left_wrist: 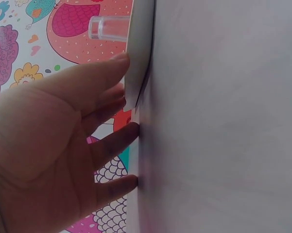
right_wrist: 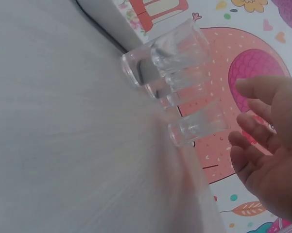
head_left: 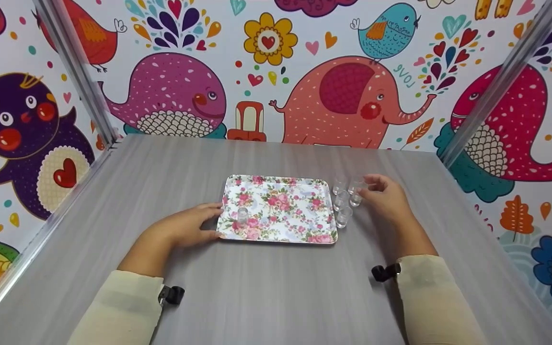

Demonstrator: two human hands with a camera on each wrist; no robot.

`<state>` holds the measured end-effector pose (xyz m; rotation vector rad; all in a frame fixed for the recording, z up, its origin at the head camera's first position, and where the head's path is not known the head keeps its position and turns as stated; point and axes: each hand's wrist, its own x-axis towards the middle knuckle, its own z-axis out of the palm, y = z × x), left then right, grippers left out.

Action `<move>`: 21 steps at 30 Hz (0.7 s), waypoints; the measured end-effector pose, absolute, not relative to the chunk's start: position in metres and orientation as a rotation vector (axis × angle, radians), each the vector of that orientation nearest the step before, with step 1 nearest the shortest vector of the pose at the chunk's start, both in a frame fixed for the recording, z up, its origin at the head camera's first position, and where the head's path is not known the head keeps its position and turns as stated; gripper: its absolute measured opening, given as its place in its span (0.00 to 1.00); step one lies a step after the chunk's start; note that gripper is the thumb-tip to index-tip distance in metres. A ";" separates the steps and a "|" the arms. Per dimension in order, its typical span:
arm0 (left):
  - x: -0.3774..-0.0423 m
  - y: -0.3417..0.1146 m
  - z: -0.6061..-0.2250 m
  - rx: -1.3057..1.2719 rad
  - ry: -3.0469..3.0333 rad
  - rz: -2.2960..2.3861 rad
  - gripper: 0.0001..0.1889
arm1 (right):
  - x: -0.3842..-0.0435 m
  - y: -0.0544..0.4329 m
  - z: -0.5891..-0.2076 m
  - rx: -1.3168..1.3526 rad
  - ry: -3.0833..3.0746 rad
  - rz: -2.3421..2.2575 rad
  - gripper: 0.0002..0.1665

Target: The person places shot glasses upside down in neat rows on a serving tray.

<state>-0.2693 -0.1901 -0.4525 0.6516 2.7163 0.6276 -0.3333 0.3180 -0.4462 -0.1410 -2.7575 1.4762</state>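
A floral tray (head_left: 300,223) lies on the table with one clear shot glass (head_left: 242,216) standing upright near its left end. My left hand (head_left: 192,225) is at the tray's left edge, thumb by the near corner and fingers loosely extended. In the left wrist view, the thumb touches the rim while two fingertips rest on the table. Several more clear shot glasses (head_left: 343,217) stand close beside the tray's right edge. My right hand (head_left: 387,199) is just right of them, fingers slightly bent and apart. The right wrist view shows a gap between its fingertips and the nearest glass (right_wrist: 197,127).
The grey table (head_left: 266,292) runs back to a wall (head_left: 257,72) printed with cartoon animals. Metal posts rise at the back left (head_left: 77,72) and back right (head_left: 501,81) corners. Small black cameras are strapped at both sleeve cuffs.
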 end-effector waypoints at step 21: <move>-0.271 -0.192 -0.456 0.667 2.716 0.632 0.35 | -0.344 0.321 -0.480 -0.097 -2.950 1.185 0.28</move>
